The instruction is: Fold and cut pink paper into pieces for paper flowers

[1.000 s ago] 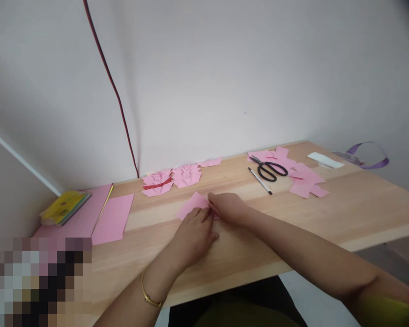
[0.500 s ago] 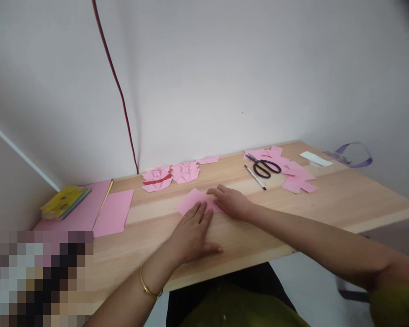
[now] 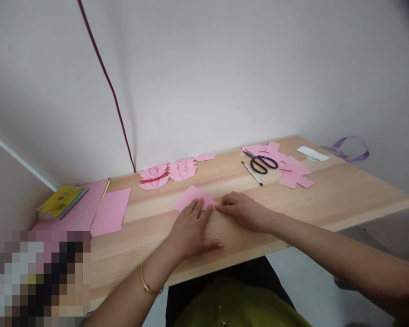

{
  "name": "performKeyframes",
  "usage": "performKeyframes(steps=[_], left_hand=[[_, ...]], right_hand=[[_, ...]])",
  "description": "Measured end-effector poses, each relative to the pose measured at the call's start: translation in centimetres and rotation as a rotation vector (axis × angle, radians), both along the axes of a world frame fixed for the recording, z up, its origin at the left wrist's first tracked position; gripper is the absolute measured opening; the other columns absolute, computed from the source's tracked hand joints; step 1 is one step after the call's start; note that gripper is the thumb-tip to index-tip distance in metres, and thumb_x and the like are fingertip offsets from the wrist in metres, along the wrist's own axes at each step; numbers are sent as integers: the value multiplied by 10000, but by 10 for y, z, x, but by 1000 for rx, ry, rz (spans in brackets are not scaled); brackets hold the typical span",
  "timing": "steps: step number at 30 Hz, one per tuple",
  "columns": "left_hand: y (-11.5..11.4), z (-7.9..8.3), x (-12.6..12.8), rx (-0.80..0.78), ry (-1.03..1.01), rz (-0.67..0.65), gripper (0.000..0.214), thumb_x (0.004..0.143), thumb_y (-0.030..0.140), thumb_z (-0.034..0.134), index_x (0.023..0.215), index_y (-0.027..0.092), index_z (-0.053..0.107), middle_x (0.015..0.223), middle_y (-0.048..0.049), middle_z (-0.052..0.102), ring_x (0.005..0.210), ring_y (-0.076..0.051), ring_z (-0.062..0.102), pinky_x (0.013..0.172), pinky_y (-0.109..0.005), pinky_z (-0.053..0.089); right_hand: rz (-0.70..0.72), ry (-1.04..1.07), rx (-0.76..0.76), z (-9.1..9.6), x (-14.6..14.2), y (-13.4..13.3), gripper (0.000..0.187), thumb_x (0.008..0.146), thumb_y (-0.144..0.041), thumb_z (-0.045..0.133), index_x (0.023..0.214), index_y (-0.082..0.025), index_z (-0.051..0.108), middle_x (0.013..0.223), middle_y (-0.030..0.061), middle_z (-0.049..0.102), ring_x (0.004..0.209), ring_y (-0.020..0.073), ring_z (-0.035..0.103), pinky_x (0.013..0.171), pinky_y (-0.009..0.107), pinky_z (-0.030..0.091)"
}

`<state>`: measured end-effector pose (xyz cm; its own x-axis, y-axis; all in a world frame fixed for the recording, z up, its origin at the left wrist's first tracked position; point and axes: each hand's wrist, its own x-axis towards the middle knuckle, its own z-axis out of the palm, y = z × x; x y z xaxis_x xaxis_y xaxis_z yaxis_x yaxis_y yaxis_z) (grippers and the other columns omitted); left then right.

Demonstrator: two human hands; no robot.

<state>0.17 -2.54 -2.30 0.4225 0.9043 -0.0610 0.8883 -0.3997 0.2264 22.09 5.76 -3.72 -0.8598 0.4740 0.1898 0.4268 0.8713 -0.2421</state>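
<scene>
A small pink sheet of paper (image 3: 190, 195) lies on the wooden table in front of me, one corner pointing to the wall. My left hand (image 3: 190, 229) rests flat across its near part, fingers stretched out and thumb apart, hiding some of the sheet. At the paper's right corner, my right hand (image 3: 245, 212) has its thumb and index finger pressed together on the tip, the other fingers curled in. Beyond the sheet, near the wall, sit folded pink paper pieces (image 3: 183, 170) in two groups, with a red strip (image 3: 154, 178) among those on the left.
Black-handled scissors (image 3: 259, 162) and a pen (image 3: 252, 173) lie beside pink paper scraps (image 3: 295, 170) at the back right, near a white strip (image 3: 312, 153). Larger pink sheets (image 3: 112, 211), a yellow pencil (image 3: 101, 200) and a yellow-covered book (image 3: 62, 201) occupy the left side. A cable (image 3: 114, 93) hangs along the wall.
My right hand has shifted slightly right and nearer to me, its fingers closing on the paper's right corner. My left hand stays pressed on the sheet. The view has shifted a little.
</scene>
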Motion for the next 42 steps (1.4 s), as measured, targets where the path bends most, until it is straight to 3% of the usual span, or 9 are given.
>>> performKeyframes(steps=[5, 10, 19, 27, 37, 40, 42], left_hand=[[-2, -5, 4, 48, 19, 53, 1001, 660, 802, 466, 1426, 167, 363, 1504, -191, 287, 1398, -378, 210, 1116, -531, 213], [-10, 1, -11, 38, 98, 74, 866, 757, 701, 476, 1412, 144, 384, 1507, -175, 288, 1396, -337, 245, 1118, -496, 229], [-30, 3, -43, 127, 166, 154, 664, 851, 616, 403, 1399, 241, 411, 1481, -101, 373, 1385, -327, 274, 1094, -544, 221], [-38, 8, -46, 128, 188, 260, 591, 879, 585, 374, 1353, 246, 471, 1468, -91, 394, 1367, -314, 316, 1071, -521, 268], [-32, 9, -48, 136, 82, 286, 579, 877, 592, 374, 1257, 199, 565, 1420, -127, 458, 1325, -288, 387, 1047, -461, 321], [-18, 14, -50, 106, -30, 336, 479, 883, 551, 397, 1071, 204, 667, 1323, -122, 550, 1230, -259, 489, 1002, -390, 376], [-4, 20, -48, 122, -52, 448, 403, 859, 503, 473, 1045, 195, 655, 1284, -115, 568, 1141, -249, 546, 933, -363, 417]], right_hand=[[-28, -39, 63, -3, 6, -2, 373, 932, -211, 412, 1267, -258, 569, 1123, 106, 596, 952, 222, 484, 829, 386, 386], [-59, -87, 63, 1, 4, -6, 399, 912, -180, 411, 1274, -258, 559, 1187, 109, 583, 989, 235, 474, 843, 394, 369], [-66, -105, 35, 3, 5, -7, 437, 887, -152, 409, 1285, -274, 545, 1210, 107, 572, 1010, 244, 466, 859, 392, 359], [-55, -90, 29, 3, 6, -7, 446, 872, -137, 414, 1275, -269, 554, 1216, 103, 573, 1009, 247, 470, 871, 399, 368], [-61, -91, 35, 12, 16, -17, 404, 858, -111, 417, 1196, -222, 610, 1227, 101, 587, 1037, 250, 499, 887, 400, 406], [-71, -59, -47, 19, 20, -15, 332, 869, -152, 427, 1091, -204, 669, 1218, 110, 589, 1004, 237, 548, 869, 383, 435], [-89, 2, -148, 26, 18, -9, 294, 878, -193, 435, 1022, -187, 692, 1211, 113, 592, 976, 216, 585, 862, 353, 454]])
